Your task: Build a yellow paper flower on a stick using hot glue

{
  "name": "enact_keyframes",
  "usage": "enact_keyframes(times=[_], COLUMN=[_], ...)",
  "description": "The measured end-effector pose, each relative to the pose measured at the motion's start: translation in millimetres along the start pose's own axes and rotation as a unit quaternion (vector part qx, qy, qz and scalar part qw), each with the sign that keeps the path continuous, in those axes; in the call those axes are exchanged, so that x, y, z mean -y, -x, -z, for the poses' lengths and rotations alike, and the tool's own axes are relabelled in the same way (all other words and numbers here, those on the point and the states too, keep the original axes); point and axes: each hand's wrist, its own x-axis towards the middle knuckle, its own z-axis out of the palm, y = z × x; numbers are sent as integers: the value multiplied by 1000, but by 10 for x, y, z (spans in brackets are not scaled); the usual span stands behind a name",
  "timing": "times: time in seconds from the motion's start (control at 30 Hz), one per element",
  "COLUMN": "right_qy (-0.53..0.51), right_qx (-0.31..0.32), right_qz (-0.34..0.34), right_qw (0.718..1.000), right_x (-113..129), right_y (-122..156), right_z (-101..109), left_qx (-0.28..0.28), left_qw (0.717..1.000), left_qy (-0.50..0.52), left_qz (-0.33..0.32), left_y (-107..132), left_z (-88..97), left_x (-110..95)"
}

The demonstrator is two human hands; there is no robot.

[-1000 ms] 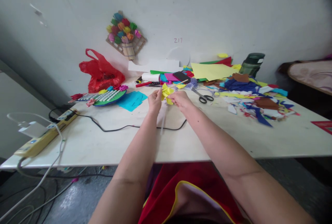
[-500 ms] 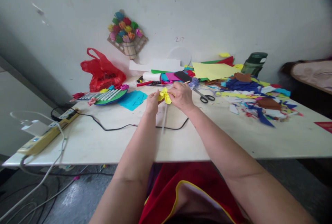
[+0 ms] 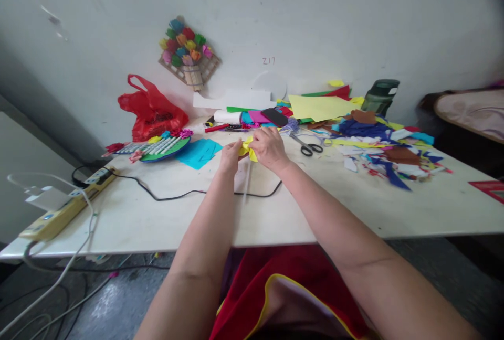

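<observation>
A yellow paper flower [image 3: 246, 146] is pinched between my two hands above the middle of the table [image 3: 271, 219]. My left hand [image 3: 230, 157] grips its left side with the fingertips. From the right, my right hand [image 3: 269, 148] closes over the petals and hides much of them. A thin white stick [image 3: 247, 181] extends below the flower toward me. Left of my hands lie turquoise paper squares [image 3: 199, 153]. Black-handled scissors [image 3: 307, 147] rest just right of my right hand.
A heap of paper scraps [image 3: 388, 146] covers the right side, with a dark green bottle [image 3: 381, 97] behind it. At the left are a red plastic bag [image 3: 153, 114], a flower-trimmed craft piece [image 3: 165, 148] and a power strip [image 3: 59, 219]. A black cable [image 3: 179, 194] crosses the table.
My right hand has shifted over the yellow flower and covers more of its petals. The whole view has moved slightly.
</observation>
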Motion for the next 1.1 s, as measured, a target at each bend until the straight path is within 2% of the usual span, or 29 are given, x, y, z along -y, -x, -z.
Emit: enact_keyframes(times=[0.47, 0.87, 1.1], right_qy=[24, -21, -53], right_qx=[-5, 12, 15], right_qz=[32, -13, -29], right_qw=[999, 1000, 998], right_x=[-67, -36, -42], right_y=[23, 24, 39], right_z=[-82, -28, -78], left_qx=[40, 43, 44], left_qw=[999, 999, 999], left_qy=[-12, -20, -21], left_qz=[5, 0, 5], left_y=[25, -2, 2], left_z=[12, 24, 22], left_x=[12, 31, 23])
